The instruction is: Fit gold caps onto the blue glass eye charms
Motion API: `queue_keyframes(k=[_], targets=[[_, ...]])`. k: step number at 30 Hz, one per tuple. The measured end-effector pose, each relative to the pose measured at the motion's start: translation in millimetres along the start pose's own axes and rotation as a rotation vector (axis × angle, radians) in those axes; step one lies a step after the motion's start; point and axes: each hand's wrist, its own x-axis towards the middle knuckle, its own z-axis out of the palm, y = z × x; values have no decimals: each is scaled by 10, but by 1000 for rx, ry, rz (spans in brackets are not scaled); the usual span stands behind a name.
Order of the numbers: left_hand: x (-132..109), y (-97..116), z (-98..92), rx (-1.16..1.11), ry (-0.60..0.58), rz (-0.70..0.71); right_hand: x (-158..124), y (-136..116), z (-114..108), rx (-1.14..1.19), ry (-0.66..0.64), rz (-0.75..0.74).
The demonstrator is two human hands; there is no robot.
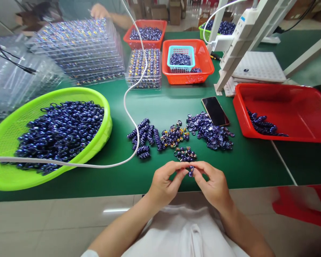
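A small shiny dark-blue beaded piece (190, 171) is pinched at the front edge of the green table between the fingertips of my left hand (164, 182) and my right hand (214, 184). Both hands are closed on it, and the fingers cover part of it. Just beyond them sits a small cluster of dark-blue pieces with gold-coloured bits (185, 154). Farther back is a pile of blue and yellow pieces (173, 136). Ridged dark-blue stacks (146, 134) lie left of that pile, and flat dark-blue caps (212, 132) are heaped to its right.
A green basket (107, 117) full of dark-blue pieces stands left; a white cable (127, 103) crosses it and the table. A phone (216, 111) touches the caps. A red tray (305, 114) is at right. Stacked clear trays (82, 60) stand behind, near another person's hand (100, 11).
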Motion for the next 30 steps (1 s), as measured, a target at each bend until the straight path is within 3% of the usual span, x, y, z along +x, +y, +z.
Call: queue_keyframes(k=[7,13,16,22,30], targets=[[-11,3,41,30,-9,-84,61,8,-27,-352,33,-336],[51,29,33,-402,-83,-489,36,28,0,-346,61,-356],[78,27,9,-512,-109,-570,29,28,-26,-293,15,-337],[55,13,-5,-512,-151,-577,30,43,-76,-274,-82,-335],[-4,29,17,-331,-267,-356,-18,88,-23,-263,-122,-420]])
